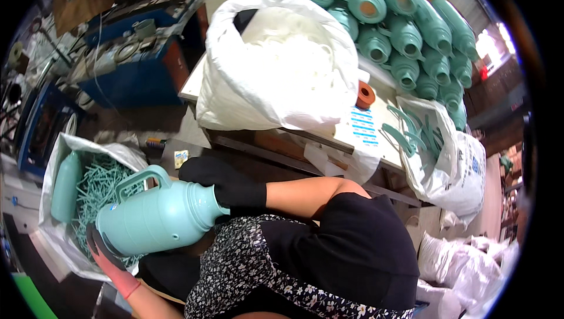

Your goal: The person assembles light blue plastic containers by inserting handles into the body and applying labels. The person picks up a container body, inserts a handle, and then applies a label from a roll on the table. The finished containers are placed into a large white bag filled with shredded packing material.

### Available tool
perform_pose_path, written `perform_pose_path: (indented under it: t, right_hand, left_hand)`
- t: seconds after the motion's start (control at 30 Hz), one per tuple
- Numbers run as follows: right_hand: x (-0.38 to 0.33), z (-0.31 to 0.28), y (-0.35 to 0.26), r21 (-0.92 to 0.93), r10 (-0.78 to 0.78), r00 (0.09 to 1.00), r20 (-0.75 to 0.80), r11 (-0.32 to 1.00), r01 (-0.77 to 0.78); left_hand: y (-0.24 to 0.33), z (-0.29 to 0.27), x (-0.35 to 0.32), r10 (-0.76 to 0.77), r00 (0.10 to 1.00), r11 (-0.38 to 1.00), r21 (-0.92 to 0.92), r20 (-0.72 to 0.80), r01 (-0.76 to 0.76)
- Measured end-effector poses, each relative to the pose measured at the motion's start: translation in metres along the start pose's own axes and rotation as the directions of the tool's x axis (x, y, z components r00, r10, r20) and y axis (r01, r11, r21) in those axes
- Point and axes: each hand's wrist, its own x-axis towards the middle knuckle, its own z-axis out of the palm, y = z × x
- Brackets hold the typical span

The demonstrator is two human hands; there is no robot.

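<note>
A pale green plastic thermos flask shell (pixel 158 216) with a side handle lies across my lap, tilted, its open neck pointing right. My left hand (pixel 108 260), in a pink and dark glove, grips its base from below. My right hand (pixel 226 184), in a black glove, is at the neck end, its fingers partly hidden behind the shell. Under the base stands a white sack (pixel 57 169) holding thin green plastic strips (pixel 97 186) and another green bottle-shaped shell (pixel 67 186).
On the bench ahead, a big white sack (pixel 229 92) holds white plastic rings. Several green flask shells (pixel 405 37) are stacked at the far right, near an orange tape roll (pixel 365 94) and a sack of green handles (pixel 452 166). A blue workbench (pixel 132 72) stands at the far left.
</note>
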Motion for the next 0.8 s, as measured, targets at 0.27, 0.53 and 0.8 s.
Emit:
perform_pose_path:
  t: [0.27, 0.53, 0.8]
  right_hand:
    - [-0.013, -0.018, 0.013, 0.144, -0.007, 1.000, -0.005, 0.990, 0.008]
    - [0.018, -0.039, -0.059, -0.297, -0.049, 0.969, 0.240, 0.947, 0.122]
    - [-0.045, -0.064, -0.040, 0.217, 0.250, 0.931, 0.267, 0.926, -0.310]
  left_hand:
    - [0.058, 0.032, -0.028, 0.115, 0.993, 0.993, -0.018, 0.036, -0.114]
    - [0.171, 0.095, -0.084, 0.384, 0.407, 0.626, 0.090, 0.829, -0.774]
    - [0.129, 0.107, -0.093, 0.366, 0.518, 0.668, 0.169, 0.773, -0.725]
